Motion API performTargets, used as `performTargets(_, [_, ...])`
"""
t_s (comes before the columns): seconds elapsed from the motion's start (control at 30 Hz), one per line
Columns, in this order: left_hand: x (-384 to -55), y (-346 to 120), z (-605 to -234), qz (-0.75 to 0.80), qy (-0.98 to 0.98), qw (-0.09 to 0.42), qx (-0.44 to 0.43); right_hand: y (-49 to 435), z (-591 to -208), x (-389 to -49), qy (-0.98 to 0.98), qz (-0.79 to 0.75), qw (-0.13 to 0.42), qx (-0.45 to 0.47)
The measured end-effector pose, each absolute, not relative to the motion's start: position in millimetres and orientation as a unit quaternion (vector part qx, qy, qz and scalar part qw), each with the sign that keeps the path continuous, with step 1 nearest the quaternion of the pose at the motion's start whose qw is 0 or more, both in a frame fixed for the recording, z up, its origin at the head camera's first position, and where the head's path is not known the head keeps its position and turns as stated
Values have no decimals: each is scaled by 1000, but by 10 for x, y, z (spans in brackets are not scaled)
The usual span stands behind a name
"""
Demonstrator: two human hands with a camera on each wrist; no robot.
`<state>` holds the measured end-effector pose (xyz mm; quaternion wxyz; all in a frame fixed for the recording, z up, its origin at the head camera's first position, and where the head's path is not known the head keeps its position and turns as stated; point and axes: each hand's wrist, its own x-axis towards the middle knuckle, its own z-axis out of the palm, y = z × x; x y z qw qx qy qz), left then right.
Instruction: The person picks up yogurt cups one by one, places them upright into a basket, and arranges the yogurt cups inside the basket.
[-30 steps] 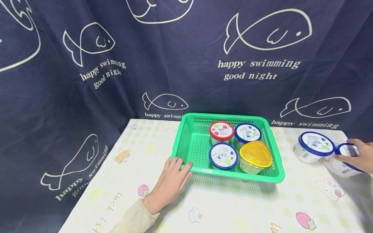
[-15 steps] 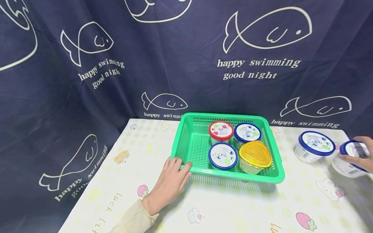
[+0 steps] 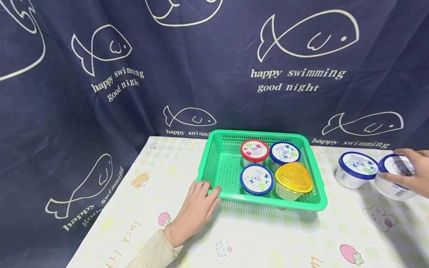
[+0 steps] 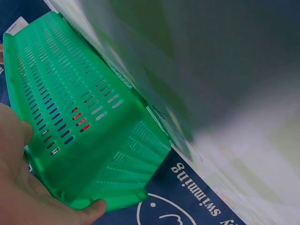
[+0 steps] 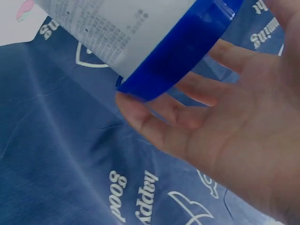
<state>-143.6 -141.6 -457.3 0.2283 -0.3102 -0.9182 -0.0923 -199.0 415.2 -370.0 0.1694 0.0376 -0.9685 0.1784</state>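
My left hand (image 3: 196, 208) grips the near left corner of a green plastic basket (image 3: 225, 169), fingertips over the rim. In the left wrist view, the same basket (image 4: 84, 117) shows its slotted side and the hand at its corner. At the far right, my right hand (image 3: 413, 173) holds a white tub with a blue lid (image 3: 393, 189) by the lid's edge. The right wrist view has this tub's blue lid (image 5: 180, 51) against the curled fingers. Beside it, close or touching, stands another blue-lidded white tub (image 3: 353, 179).
Inside the basket are a red-lidded tub (image 3: 254, 150), two blue-lidded tubs (image 3: 257, 179) and a clear container with a yellow lid (image 3: 293, 178). A patterned cloth (image 3: 261, 238) covers the table. Behind hangs a dark blue fish-print curtain (image 3: 231, 82).
The right hand and its tub went slightly right, then back left towards the neighbouring tub, which has shifted a little left. Left hand and basket stay in place.
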Motion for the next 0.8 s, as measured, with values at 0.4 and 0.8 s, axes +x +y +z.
performTargets(0.4, [-1440, -1418, -4574, -84, -920, 229, -306, 3893, -3474, -1960, -967, 164, 183, 62])
performTargets(0.8, [-1442, -1417, -4577, -90, -918, 230, -309, 3710, -3269, -2021, -978, 81, 166, 95])
